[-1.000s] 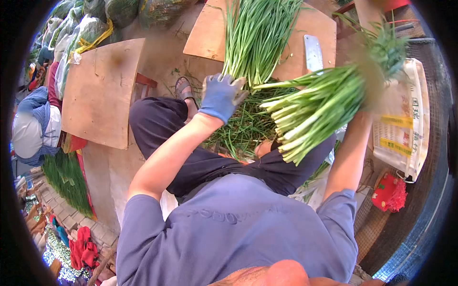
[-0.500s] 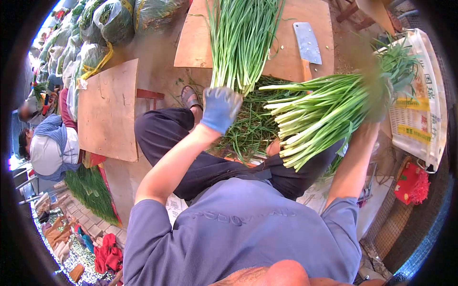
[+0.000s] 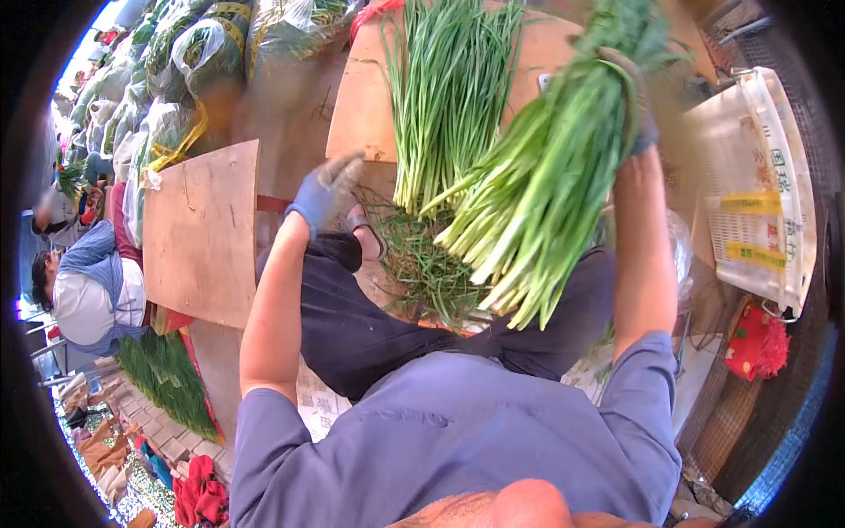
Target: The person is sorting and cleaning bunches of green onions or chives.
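In my right hand (image 3: 641,110), gloved, is a thick bunch of garlic chives (image 3: 550,198), its pale cut ends hanging down to the left over my lap. My left hand (image 3: 326,189), in a blue-grey glove, is held in the air left of the board with its fingers stretched out and nothing in them. Another bundle of garlic chives (image 3: 449,97) lies on the wooden board (image 3: 361,106), its stem ends sticking out over the near edge. Only a bit of the cleaver (image 3: 544,81) shows behind the held bunch.
Loose green trimmings (image 3: 431,273) lie on the floor between my feet. At right stands a white plastic crate (image 3: 753,211). A second wooden board (image 3: 201,229) stands at left, near a seated person (image 3: 97,282). Bagged greens (image 3: 207,53) are piled behind.
My right hand has swung the held bunch up and left, across the cleaver and the board's right side. My left hand has left the lying bundle's stem ends and moved left.
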{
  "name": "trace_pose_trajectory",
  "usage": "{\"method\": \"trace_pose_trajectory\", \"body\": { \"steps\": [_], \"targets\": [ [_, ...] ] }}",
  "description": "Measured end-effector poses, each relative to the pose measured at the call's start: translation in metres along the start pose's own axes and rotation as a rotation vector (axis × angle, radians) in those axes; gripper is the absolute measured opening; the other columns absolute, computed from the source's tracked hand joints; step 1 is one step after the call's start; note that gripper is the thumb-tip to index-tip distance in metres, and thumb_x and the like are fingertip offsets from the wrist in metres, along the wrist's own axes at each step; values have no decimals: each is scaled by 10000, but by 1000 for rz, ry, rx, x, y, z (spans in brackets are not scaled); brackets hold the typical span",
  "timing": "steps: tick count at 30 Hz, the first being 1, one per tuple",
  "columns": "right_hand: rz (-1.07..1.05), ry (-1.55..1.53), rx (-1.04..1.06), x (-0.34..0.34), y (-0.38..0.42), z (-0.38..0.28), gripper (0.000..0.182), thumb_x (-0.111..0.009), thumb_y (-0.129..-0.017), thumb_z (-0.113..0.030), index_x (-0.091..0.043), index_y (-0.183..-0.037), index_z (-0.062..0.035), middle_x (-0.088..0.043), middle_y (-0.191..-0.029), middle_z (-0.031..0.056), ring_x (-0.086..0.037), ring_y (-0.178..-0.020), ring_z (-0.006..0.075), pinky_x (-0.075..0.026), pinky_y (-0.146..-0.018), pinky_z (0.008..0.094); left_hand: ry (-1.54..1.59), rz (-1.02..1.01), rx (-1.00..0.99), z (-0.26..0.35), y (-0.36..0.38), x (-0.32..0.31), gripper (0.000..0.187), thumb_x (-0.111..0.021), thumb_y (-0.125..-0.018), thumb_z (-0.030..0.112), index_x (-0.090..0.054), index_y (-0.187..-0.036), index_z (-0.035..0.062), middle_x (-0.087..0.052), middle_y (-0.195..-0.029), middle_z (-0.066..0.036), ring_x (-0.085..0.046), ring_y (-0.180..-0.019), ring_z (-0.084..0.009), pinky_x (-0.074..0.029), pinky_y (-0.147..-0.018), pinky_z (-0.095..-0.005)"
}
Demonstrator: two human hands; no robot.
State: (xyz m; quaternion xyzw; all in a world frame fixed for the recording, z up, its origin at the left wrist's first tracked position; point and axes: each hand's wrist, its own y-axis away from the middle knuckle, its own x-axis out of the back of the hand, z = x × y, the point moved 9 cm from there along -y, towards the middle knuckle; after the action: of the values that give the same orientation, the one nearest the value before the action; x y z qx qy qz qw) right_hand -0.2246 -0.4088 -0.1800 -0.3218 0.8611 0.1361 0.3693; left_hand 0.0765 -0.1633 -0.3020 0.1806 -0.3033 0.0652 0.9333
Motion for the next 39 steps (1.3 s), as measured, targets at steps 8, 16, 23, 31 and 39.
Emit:
{"method": "trace_pose_trajectory", "body": {
  "steps": [8, 16, 23, 31, 39],
  "targets": [
    [185, 411, -286, 49, -137, 142, 424, -630, -895, -235, -536, -1270, -62, -669, -1109, 162, -640, -1071, 260, -531, -930, 422, 773, -37, 38, 11, -94, -39, 833, -356, -946, 689, -246, -1535, 111, -297, -1564, -130, -305, -1428, -289, -253, -1159, -426],
    [685, 519, 160, 95, -17, 96, 506, -459, -1017, -335, -377, -1451, -87, -423, -1466, 119, -450, -1322, 238, -385, -1098, 376, 1456, 99, 277, -41, -112, -87, 615, -480, -1014, 429, -374, -1471, 32, -473, -1440, -44, -450, -1308, -140, -346, -1071, -247],
    [344, 1577, 144, -4, 76, 186, 939, -709, -837, -434, -198, -1537, -71, -256, -1552, 207, -234, -1451, 348, -208, -1182, 443, 724, 318, 16, -17, -107, -54, 876, -650, -909, 455, -204, -1530, 28, -392, -1496, -191, -382, -1386, -246, -329, -1114, -342],
    [589, 1157, 236, 77, 77, 188, 611, -478, -861, 29, -363, -1459, -10, -470, -1420, 112, -447, -1283, 169, -308, -1090, 287, 500, 393, -62, -53, -126, -60, 833, -539, -934, 549, -181, -1548, 113, -386, -1474, -266, -413, -1353, -370, -339, -1109, -371],
    [560, 1356, 31, 73, 77, 198, 718, -598, -866, -114, -287, -1512, -71, -413, -1460, 179, -373, -1369, 269, -268, -1134, 322, 108, 143, -104, 3, -104, -52, 785, -632, -890, 235, -220, -1547, 114, -318, -1551, -185, -310, -1434, -271, -257, -1151, -329]
  ]
}}
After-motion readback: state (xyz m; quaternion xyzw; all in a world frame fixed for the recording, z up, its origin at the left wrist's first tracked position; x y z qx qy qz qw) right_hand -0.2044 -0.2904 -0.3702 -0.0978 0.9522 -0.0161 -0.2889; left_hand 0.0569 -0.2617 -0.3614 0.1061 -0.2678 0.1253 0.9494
